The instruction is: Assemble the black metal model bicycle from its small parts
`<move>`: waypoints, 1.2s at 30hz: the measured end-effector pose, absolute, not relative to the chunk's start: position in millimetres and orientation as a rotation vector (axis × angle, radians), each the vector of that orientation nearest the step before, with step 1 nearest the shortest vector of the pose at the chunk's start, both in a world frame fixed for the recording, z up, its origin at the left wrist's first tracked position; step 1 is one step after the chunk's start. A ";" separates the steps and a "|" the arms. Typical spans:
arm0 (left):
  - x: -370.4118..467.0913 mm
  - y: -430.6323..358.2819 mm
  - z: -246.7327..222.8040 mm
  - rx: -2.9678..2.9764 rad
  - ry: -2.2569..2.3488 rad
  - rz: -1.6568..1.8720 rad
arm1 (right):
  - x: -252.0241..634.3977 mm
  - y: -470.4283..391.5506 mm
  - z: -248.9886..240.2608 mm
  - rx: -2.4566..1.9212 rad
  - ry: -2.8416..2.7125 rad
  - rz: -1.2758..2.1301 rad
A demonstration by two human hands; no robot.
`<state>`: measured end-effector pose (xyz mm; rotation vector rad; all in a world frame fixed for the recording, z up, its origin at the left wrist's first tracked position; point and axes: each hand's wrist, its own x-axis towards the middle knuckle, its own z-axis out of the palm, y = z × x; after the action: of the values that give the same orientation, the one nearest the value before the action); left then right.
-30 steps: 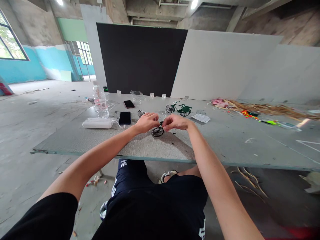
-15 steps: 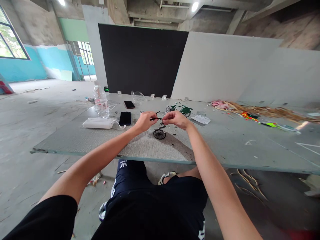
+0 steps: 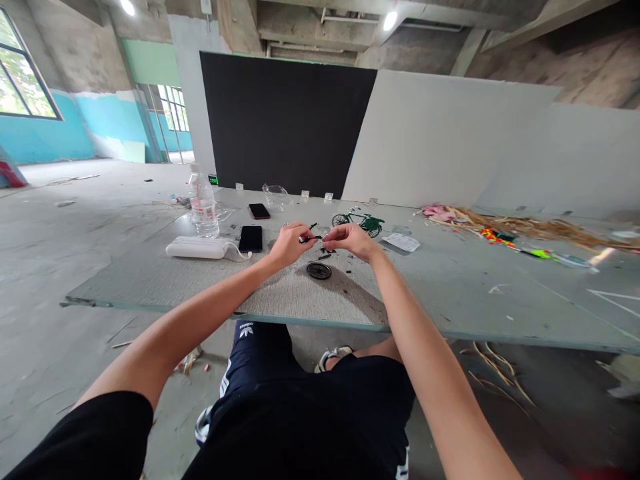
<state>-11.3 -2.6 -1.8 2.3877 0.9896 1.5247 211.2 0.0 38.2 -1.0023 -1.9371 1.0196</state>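
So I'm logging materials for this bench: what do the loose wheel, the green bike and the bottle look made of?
Loose wheel: black, thin spokes and rim, probably metal or hard plastic; too small to tell. Green bike: glossy green painted frame, likely die-cast metal or plastic. Bottle: clear thin plastic, see-through with a printed label. Both hands pinch a small black part, material unclear.

black panel at twelve o'clock, white boards at two, windows at ten, bare concrete floor.

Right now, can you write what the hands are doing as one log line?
left hand: pinches small black part | right hand: at same part | loose wheel: flat on table | green bike: behind
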 end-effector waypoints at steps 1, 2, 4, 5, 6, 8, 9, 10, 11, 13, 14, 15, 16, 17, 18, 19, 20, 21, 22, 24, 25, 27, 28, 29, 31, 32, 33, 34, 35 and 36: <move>-11.2 -3.4 -1.7 2.385 0.986 1.537 | 210.9 0.3 37.9 -0.998 -1.935 1.014; -11.1 -4.1 -1.6 2.381 0.981 1.553 | 210.4 0.3 37.7 -0.995 -1.932 1.006; -10.9 -5.3 -1.4 2.378 0.971 1.594 | 208.9 -0.4 37.8 -0.990 -1.925 0.990; -10.8 -5.7 -1.4 2.380 0.967 1.608 | 208.0 -0.9 38.0 -0.987 -1.919 0.984; -10.6 -5.8 -1.5 2.384 0.966 1.616 | 207.0 -1.5 38.1 -0.985 -1.913 0.979; -10.4 -5.6 -2.0 2.393 0.971 1.620 | 205.3 -2.4 37.9 -0.982 -1.902 0.967; -10.4 -5.4 -2.2 2.399 0.971 1.620 | 204.6 -2.7 37.7 -0.981 -1.895 0.961; -10.5 -5.1 -2.5 2.405 0.965 1.625 | 204.0 -2.8 37.4 -0.980 -1.888 0.956; -10.8 -4.9 -2.6 2.412 0.953 1.636 | 203.5 -2.9 37.1 -0.978 -1.880 0.953; -11.7 -4.7 -2.6 2.427 0.927 1.665 | 202.8 -2.9 36.6 -0.975 -1.861 0.950; -12.2 -4.7 -2.4 2.435 0.918 1.677 | 202.4 -2.9 36.5 -0.974 -1.852 0.949; -12.6 -4.8 -2.3 2.442 0.914 1.689 | 202.0 -3.0 36.3 -0.972 -1.847 0.950; -12.9 -4.9 -2.3 2.449 0.913 1.697 | 201.5 -3.0 36.1 -0.967 -1.844 0.954; -13.0 -5.0 -2.4 2.455 0.911 1.702 | 201.0 -3.0 35.7 -0.960 -1.839 0.962; -12.8 -5.1 -2.7 2.457 0.906 1.703 | 200.5 -3.0 35.3 -0.949 -1.833 0.970; -12.3 -5.2 -3.2 2.449 0.899 1.707 | 199.9 -2.9 34.9 -0.935 -1.826 0.980; -11.7 -5.1 -3.8 2.429 0.891 1.714 | 199.4 -2.7 34.3 -0.922 -1.818 0.988; -10.8 -4.9 -4.3 2.397 0.890 1.726 | 199.0 -2.5 33.9 -0.909 -1.808 0.994; -10.1 -4.7 -4.7 2.361 0.900 1.740 | 198.9 -2.4 33.7 -0.899 -1.797 1.000; -9.3 -4.0 -3.9 2.304 0.949 1.767 | 200.1 -2.6 34.4 -0.891 -1.781 1.017; -9.7 -3.6 -2.6 2.300 0.977 1.765 | 201.5 -2.9 35.4 -0.893 -1.773 1.034; -12.2 -3.2 2.4 2.340 1.001 1.718 | 206.0 -4.3 38.8 -0.905 -1.781 1.094; -14.2 -3.2 5.8 2.374 0.983 1.661 | 209.0 -5.2 41.0 -0.917 -1.805 1.141; -16.7 -3.5 9.6 2.400 0.946 1.591 | 212.1 -6.2 43.2 -0.934 -1.845 1.199; -22.4 -4.8 17.8 2.422 0.860 1.368 | 218.0 -8.1 46.9 -0.973 -1.962 1.334; -25.2 -5.7 21.7 2.443 0.820 1.241 | 220.5 -8.8 48.3 -0.990 -2.021 1.397; -27.7 -6.7 25.2 2.488 0.785 1.122 | 222.5 -9.2 49.1 -1.003 -2.071 1.451; -29.7 -7.6 28.0 2.547 0.756 1.015 | 224.0 -9.4 49.4 -1.012 -2.107 1.491; -31.3 -8.4 30.1 2.593 0.724 0.919 | 225.1 -9.3 49.4 -1.017 -2.130 1.520; -32.2 -8.8 31.4 2.629 0.687 0.819 | 225.8 -9.1 49.0 -1.021 -2.143 1.537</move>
<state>-32.2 -8.8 31.4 2.6291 0.6870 0.8192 225.8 -9.1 49.0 -1.0212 -2.1426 1.5373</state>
